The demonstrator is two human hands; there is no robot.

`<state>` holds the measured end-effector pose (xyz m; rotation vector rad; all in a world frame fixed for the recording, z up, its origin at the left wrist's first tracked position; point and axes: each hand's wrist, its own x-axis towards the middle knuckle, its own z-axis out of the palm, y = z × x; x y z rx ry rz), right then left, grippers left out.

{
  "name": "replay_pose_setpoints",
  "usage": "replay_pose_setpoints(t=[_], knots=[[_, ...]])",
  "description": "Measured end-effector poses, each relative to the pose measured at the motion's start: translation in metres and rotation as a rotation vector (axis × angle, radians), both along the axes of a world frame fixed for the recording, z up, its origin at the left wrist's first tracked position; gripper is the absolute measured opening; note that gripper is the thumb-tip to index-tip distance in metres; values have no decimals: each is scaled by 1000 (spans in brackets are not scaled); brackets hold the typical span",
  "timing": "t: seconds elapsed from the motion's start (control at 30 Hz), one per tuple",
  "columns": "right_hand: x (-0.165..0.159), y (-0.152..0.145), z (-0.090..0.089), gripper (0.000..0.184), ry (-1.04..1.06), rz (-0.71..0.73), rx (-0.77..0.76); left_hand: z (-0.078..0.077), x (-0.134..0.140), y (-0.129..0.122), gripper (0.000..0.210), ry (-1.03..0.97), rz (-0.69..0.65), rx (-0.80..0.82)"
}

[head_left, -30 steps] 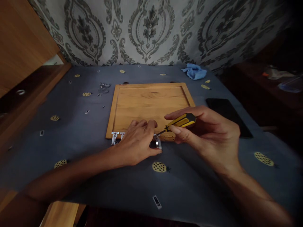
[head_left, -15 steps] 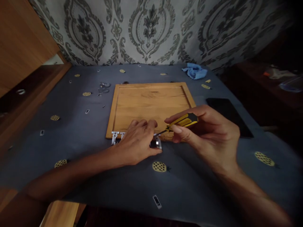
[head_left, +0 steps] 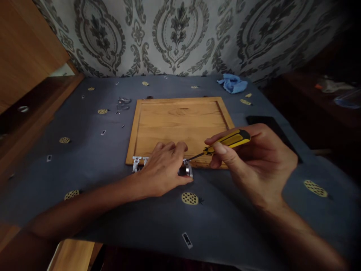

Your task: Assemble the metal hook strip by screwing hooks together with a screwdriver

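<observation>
My right hand [head_left: 266, 165] is closed round the yellow and black handle of a screwdriver [head_left: 232, 139]. Its thin shaft slants down to the left, with the tip at a metal cabinet hinge [head_left: 188, 169] on the near edge of a wooden door panel [head_left: 175, 122]. My left hand [head_left: 163, 169] lies over that edge, fingers bent on the panel and thumb below the hinge, gripping it; part of the hinge is hidden under the hand. More hinge metal [head_left: 136, 164] shows at the panel's near left corner.
Small metal parts [head_left: 123, 101] lie left of the panel on the blue patterned cloth [head_left: 93, 165]. A blue rag [head_left: 233, 83] is at the back right. A flat black object [head_left: 267, 124] lies partly behind my right hand. Wooden furniture [head_left: 28, 49] stands at the left.
My right hand has shifted to the right and the screwdriver has rotated, now lying at a flatter slant with its tip still at the hinge. My left hand stays put.
</observation>
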<state>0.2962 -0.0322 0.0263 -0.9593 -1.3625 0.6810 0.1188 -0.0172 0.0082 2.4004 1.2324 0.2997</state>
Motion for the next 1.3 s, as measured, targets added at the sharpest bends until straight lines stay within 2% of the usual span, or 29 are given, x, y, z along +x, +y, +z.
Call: replay_pose_setpoints(t=[0.2, 0.3, 0.4, 0.53, 0.63, 0.77, 0.9, 1.0, 1.17, 1.3], knots=[[2, -1, -2, 22, -9, 30, -22, 1, 1, 1, 54, 17, -4, 2], [6, -2, 1, 19, -58, 90, -41, 1, 1, 1, 54, 18, -8, 6], [10, -2, 5, 25, -119, 154, -88, 1, 1, 1, 54, 8, -21, 8], [10, -1, 8, 16, -122, 102, -76, 2, 2, 1, 54, 8, -17, 1], [8, 0, 8, 17, -97, 72, -53, 2, 1, 1, 53, 5, -12, -1], [10, 0, 10, 20, -67, 114, -77, 1, 0, 0, 51, 0, -9, 4], [12, 2, 10, 26, -147, 150, -115, 2, 0, 0, 53, 8, -14, -1], [10, 3, 9, 18, -139, 103, -103, 2, 1, 0, 54, 10, -8, -9], [2, 3, 7, 32, 0, 68, -48, 0, 0, 0, 51, -10, 3, 2], [2, 2, 9, 27, 84, -28, -8, 2, 0, 0, 49, -20, -2, -15]])
